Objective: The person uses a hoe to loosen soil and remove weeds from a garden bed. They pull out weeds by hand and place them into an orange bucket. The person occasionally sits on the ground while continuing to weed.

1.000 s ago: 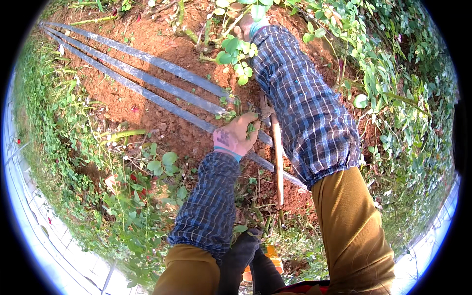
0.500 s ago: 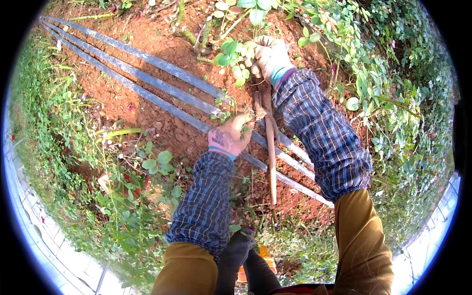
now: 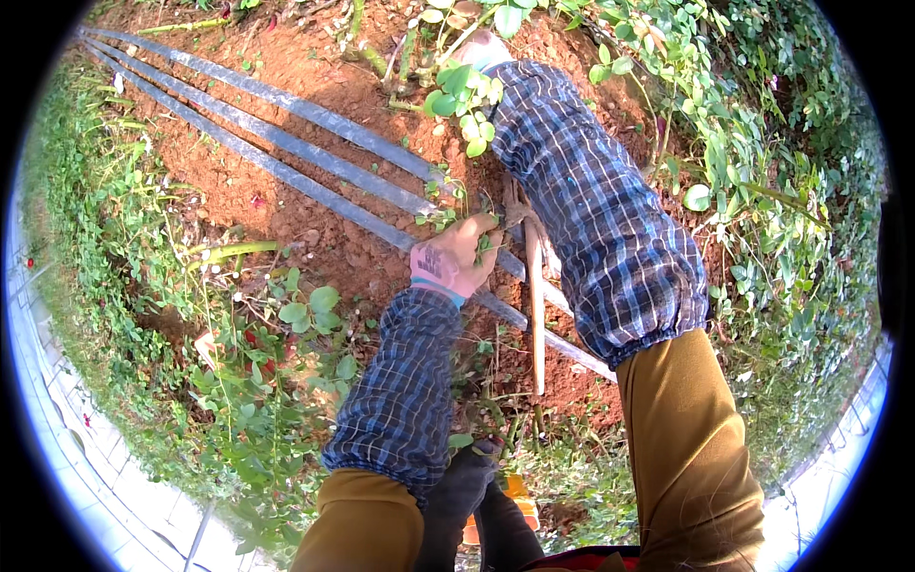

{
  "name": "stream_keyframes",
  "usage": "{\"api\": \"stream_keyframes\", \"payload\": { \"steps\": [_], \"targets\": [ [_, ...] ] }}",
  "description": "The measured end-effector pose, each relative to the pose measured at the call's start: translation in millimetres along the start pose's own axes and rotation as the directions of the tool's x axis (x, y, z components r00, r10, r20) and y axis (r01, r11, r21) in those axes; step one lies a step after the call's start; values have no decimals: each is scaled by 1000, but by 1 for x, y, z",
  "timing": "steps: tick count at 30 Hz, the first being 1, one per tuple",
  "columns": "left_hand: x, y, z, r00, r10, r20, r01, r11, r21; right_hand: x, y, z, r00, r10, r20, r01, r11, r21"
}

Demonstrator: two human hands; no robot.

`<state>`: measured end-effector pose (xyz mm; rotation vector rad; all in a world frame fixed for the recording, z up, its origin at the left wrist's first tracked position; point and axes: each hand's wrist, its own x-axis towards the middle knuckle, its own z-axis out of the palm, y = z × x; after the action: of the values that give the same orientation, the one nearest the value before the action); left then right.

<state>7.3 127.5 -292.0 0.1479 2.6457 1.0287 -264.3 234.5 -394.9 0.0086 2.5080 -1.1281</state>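
Note:
My left hand (image 3: 456, 255), in a pale pink glove, is closed on a thin leafy green vine (image 3: 484, 246) over the red soil. Just right of it stands a weathered wooden stick (image 3: 537, 324), its upper end partly behind my right sleeve. My right hand (image 3: 484, 48), gloved too, reaches far forward among the rose-like stems and leaves at the top. A leafy sprig (image 3: 462, 100) hangs beside its wrist; leaves and the cuff hide its fingers, so any hold cannot be seen.
Three flat grey strips (image 3: 286, 172) run across the red soil (image 3: 315, 248) from upper left to lower right. Dense foliage (image 3: 753, 191) stands on the right, and leafy weeds (image 3: 257, 410) on the left. Something orange (image 3: 519, 500) lies by my dark-clad legs.
My right hand has moved forward and left, away from the upper end of the stick, in among the stems. My left hand has barely shifted, still holding the vine.

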Motion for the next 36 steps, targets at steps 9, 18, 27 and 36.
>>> {"api": "stream_keyframes", "payload": {
  "steps": [9,18,27,36],
  "targets": [
    [0,-3,4,996,-58,67,60,998,-28,-41,-7,-19,994,83,-65,-67,976,209],
    [-1,-7,13,992,61,-114,-57,998,36,-174,-13,-97,783,615,-89,220,-140,965],
    [0,-13,21,989,87,-119,-96,993,-70,-71,5,-61,882,471,-1,-192,361,912],
    [2,-7,15,994,-58,89,60,998,-19,5,56,-8,983,185,-15,-140,793,593]
  ]
}}
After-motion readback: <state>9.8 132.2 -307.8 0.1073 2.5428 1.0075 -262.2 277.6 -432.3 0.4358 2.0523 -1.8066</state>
